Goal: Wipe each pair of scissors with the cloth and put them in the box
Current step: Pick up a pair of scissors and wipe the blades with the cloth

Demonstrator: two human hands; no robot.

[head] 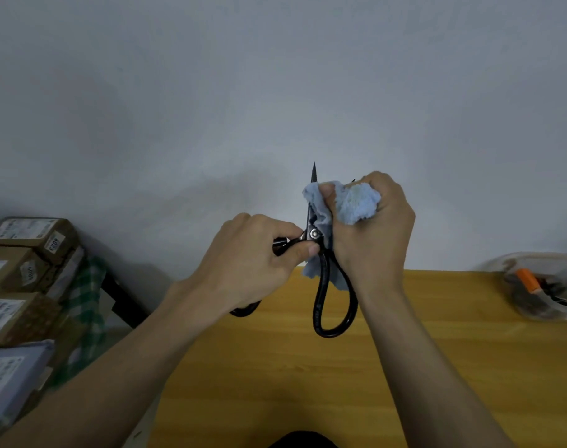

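Above the far edge of the wooden bench, the person is holding a pair of black scissors upright, blade tip pointing at the wall. The left hand is pinching the scissors near the pivot screw, thumb and fingers clamped on the handle shank, most likely to keep the tool steady while the other hand is working. One handle loop is hanging free below; the other is mostly hidden behind the left hand. The right hand is bunching a light blue cloth tight in its grip and pressing it against the blade, with the thumb pushing a fold of cloth onto the steel. The blades look to be spread, perhaps so the cloth can reach the inner face. Holding the tool aloft is giving both hands room to turn it. At the right edge a clear plastic box is sitting on the bench, well apart, with an orange-handled tool inside. Stacked cardboard parcels are sitting off to the left.
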